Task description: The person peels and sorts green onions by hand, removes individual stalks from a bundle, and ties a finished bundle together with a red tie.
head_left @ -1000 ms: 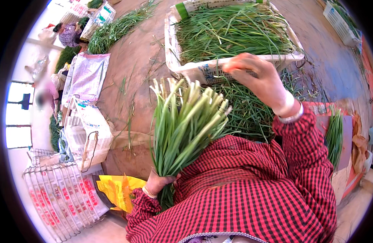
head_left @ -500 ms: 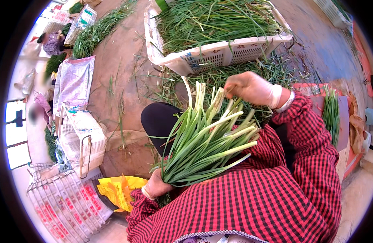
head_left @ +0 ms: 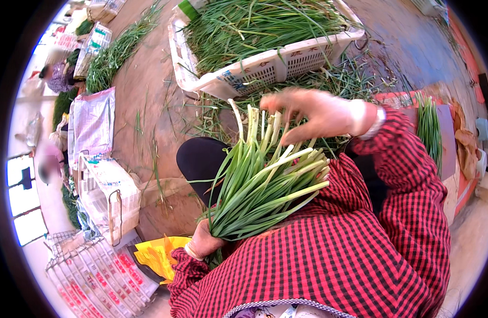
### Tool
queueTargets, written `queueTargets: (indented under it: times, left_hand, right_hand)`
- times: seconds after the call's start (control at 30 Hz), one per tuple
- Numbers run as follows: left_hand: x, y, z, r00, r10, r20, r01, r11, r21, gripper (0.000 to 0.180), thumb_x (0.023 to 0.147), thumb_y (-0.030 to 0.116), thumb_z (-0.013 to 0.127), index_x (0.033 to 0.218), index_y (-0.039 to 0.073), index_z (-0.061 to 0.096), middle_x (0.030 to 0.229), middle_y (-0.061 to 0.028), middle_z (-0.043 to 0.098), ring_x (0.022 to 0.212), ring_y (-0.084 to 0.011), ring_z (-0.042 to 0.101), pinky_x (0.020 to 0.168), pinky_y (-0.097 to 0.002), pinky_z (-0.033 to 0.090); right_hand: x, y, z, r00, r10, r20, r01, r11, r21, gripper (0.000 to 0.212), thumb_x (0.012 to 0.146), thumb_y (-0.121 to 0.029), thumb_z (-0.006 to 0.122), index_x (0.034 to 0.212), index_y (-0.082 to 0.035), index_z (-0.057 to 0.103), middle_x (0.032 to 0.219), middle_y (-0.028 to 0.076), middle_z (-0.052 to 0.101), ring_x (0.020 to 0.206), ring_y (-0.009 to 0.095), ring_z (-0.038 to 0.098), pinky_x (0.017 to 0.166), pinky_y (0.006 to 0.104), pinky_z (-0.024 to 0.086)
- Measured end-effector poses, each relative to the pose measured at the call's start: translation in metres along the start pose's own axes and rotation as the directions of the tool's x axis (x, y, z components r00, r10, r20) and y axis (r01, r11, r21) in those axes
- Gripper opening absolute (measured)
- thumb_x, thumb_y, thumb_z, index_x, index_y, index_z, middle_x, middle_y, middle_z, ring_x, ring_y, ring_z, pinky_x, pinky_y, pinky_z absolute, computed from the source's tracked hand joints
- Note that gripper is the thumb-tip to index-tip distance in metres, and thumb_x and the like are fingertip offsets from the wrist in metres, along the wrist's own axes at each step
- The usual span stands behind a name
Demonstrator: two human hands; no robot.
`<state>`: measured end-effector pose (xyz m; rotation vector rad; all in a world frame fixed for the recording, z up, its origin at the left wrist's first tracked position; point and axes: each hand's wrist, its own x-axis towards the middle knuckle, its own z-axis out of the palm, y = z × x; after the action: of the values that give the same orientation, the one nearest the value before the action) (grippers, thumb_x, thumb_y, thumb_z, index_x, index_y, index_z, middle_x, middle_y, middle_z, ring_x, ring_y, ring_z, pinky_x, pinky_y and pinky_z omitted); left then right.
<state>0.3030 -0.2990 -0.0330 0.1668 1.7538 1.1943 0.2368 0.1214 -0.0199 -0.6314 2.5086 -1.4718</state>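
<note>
My left hand [head_left: 206, 241] is closed around the leafy end of a bunch of garlic chives [head_left: 257, 199]. The bunch lies slanted across my lap, its pale stem ends fanned out toward the far side. Over those stem ends is my right hand [head_left: 326, 114], blurred by motion, with its fingers apart and nothing visible in them. Whether its fingertips touch the stems, I cannot tell. Just beyond, a white plastic crate [head_left: 278, 66] is heaped with the same kind of long green leaves [head_left: 260, 32].
Loose leaves [head_left: 360, 79] litter the floor around the crate. A tied-looking green bundle [head_left: 428, 135] stands at the right. On the left are a white crate [head_left: 114, 193], stacked crates [head_left: 98, 275], a yellow bag [head_left: 159, 254] and a pale sack [head_left: 95, 119]. People work farther back.
My right hand has moved left across the stem ends, and its bunched fingers have spread. The left hand keeps its hold on the bunch. The whole view has shifted slightly.
</note>
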Motion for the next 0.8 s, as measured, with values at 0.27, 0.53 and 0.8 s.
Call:
queueTargets:
  times: [0.27,0.53,0.8]
  left_hand:
    - [0.003,-0.002,0.005,0.999,0.046,-0.025,-0.043,0.995,0.085,0.045,0.076,-0.006,0.071,0.120,0.001,0.063,0.114,-0.0073,0.069,0.105,-0.0158,0.064,0.095,-0.0311,0.049]
    - [0.008,0.008,0.008,0.994,0.087,-0.066,-0.076,0.985,0.154,0.036,0.079,-0.005,0.066,0.114,0.001,0.065,0.107,-0.0052,0.071,0.097,-0.0121,0.065,0.089,-0.0282,0.050]
    - [0.006,-0.014,0.011,0.994,0.046,-0.097,-0.043,0.998,0.036,0.038,0.078,-0.001,0.071,0.116,0.001,0.064,0.111,-0.0049,0.069,0.101,-0.0127,0.063,0.092,-0.0297,0.049]
  right_hand:
    - [0.009,-0.011,0.015,0.901,0.351,0.256,-0.422,0.846,0.326,0.017,0.091,-0.020,0.067,0.102,-0.008,0.069,0.078,0.003,0.069,0.066,0.007,0.065,0.061,0.0250,0.052]
    - [0.004,0.010,0.037,0.966,0.253,-0.059,-0.171,0.791,0.588,0.017,0.085,-0.008,0.062,0.101,-0.002,0.065,0.084,0.006,0.070,0.075,0.011,0.067,0.072,0.0272,0.054]
    - [-0.037,0.045,-0.020,0.576,0.413,-0.706,0.007,0.861,0.509,0.013,0.088,-0.005,0.057,0.095,-0.004,0.069,0.078,0.006,0.070,0.068,0.012,0.066,0.066,0.0231,0.054]
